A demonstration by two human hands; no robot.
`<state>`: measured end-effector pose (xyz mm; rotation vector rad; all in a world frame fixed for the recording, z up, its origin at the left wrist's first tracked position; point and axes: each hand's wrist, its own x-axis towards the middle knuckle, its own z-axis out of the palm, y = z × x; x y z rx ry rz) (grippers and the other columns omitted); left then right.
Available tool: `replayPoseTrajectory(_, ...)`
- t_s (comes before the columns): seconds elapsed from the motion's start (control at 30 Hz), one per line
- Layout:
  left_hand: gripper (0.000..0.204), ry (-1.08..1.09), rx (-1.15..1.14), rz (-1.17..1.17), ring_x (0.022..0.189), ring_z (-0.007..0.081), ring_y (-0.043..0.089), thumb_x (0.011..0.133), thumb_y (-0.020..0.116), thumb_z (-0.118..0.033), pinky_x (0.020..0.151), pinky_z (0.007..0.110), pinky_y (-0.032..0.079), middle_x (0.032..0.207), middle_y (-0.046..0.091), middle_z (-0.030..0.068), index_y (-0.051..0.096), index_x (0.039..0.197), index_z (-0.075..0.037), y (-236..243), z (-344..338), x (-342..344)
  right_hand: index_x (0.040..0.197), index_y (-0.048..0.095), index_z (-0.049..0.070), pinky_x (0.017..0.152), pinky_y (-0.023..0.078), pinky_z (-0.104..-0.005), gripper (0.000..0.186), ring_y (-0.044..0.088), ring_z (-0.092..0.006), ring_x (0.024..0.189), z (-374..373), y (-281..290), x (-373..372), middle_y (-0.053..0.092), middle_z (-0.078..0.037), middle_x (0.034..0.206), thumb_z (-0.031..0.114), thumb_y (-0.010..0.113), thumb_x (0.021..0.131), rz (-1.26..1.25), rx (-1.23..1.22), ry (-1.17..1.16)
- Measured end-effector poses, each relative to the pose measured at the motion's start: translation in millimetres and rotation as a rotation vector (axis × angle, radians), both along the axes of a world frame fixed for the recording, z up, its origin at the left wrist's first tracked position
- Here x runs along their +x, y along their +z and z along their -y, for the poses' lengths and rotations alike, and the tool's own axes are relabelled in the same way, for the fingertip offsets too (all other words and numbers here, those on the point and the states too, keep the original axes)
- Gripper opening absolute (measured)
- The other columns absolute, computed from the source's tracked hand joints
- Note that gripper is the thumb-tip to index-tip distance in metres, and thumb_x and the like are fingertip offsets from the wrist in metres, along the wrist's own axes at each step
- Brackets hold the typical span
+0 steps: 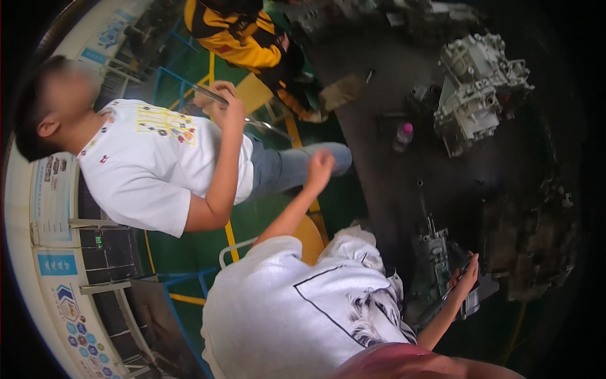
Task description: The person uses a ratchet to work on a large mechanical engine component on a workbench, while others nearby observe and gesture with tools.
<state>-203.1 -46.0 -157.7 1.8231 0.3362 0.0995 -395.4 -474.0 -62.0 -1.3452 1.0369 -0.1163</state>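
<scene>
My left hand [320,165] is raised beside the bench edge, in front of a co-worker's jeans, its fingers curled with nothing visible in them. My right hand [466,275] grips a dark slender tool [466,265] at a metal housing [435,259] with an upright rod, low on the right. The co-worker [158,158] in a white T-shirt on the left holds a long metal bar [211,95] in both hands, with another chrome tool below them. A pink-capped bottle [403,137] stands on the dark bench [379,177].
A large pale metal casing [476,88] sits at the back right, dark machinery [524,246] below it. A person in yellow and black [246,44] is at the top beside a brown cloth [341,91]. A yellow seat [309,243] is behind my left arm; wall boards line the left.
</scene>
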Motion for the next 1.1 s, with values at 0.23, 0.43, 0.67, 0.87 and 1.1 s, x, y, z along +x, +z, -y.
replayPoseTrajectory(0.23, 0.016, -0.399, 0.237, -0.196, 0.056, 0.0204, 0.062, 0.08, 0.057, -0.015, 0.056, 0.033, 0.048, 0.064, 0.063, 0.0116, 0.062, 0.079, 0.0, -110.0, 0.6, -113.4, 0.107, 0.057, 0.017, 0.034, 0.017, -0.0205, 0.039, 0.027, -0.0046, 0.036, 0.8, -26.0, -8.0, 0.036, 0.004, 0.051, 0.05, 0.052, 0.087, 0.047, 0.064, -0.003)
replayPoseTrajectory(0.43, 0.022, -0.632, 0.439, -0.867, 0.059, 0.0189, 0.063, 0.081, 0.054, -0.021, 0.051, 0.032, 0.049, 0.071, 0.066, 0.01, 0.066, 0.084, -0.002, -174.2, -106.0, -228.8, 0.109, 0.055, 0.017, 0.034, 0.019, -0.0211, 0.039, 0.027, -0.0055, 0.036, -2.0, -37.3, -4.1, 0.036, 0.003, 0.051, 0.049, 0.053, 0.086, 0.033, 0.085, -0.057)
replayPoseTrajectory(0.67, 0.022, -0.29, 0.163, -0.993, 0.062, 0.0176, 0.063, 0.085, 0.049, -0.024, 0.054, 0.031, 0.049, 0.075, 0.066, 0.0078, 0.065, 0.086, -0.008, -168.0, -114.0, -210.4, 0.118, 0.053, 0.015, 0.037, 0.021, -0.0186, 0.046, 0.029, -0.0026, 0.041, 7.8, -30.8, -5.9, 0.038, 0.004, 0.057, 0.046, 0.058, 0.084, 0.15, 0.201, -0.143)
replayPoseTrajectory(0.87, 0.02, -0.65, 0.049, -0.458, 0.061, 0.011, 0.058, 0.087, 0.056, -0.02, 0.055, 0.023, 0.044, 0.072, 0.064, 0.0059, 0.061, 0.092, -0.001, -66.6, 56.7, -94.2, 0.107, 0.055, 0.011, 0.037, 0.02, -0.0213, 0.04, 0.03, -0.0048, 0.04, 17.0, 1.0, -28.9, 0.034, 0.003, 0.053, 0.045, 0.055, 0.086, 0.206, 0.192, -0.136)
replayPoseTrajectory(1.1, 0.02, -1.117, 0.135, 0.136, 0.074, 0.0198, 0.062, 0.08, 0.058, -0.014, 0.067, 0.028, 0.048, 0.083, 0.065, 0.0104, 0.063, 0.096, -0.003, 7.5, 267.4, -55.8, 0.103, 0.055, 0.011, 0.036, 0.018, -0.0201, 0.039, 0.029, -0.0041, 0.04, 11.7, 9.2, -28.2, 0.033, 0.003, 0.053, 0.046, 0.054, 0.087, 0.176, 0.214, -0.109)
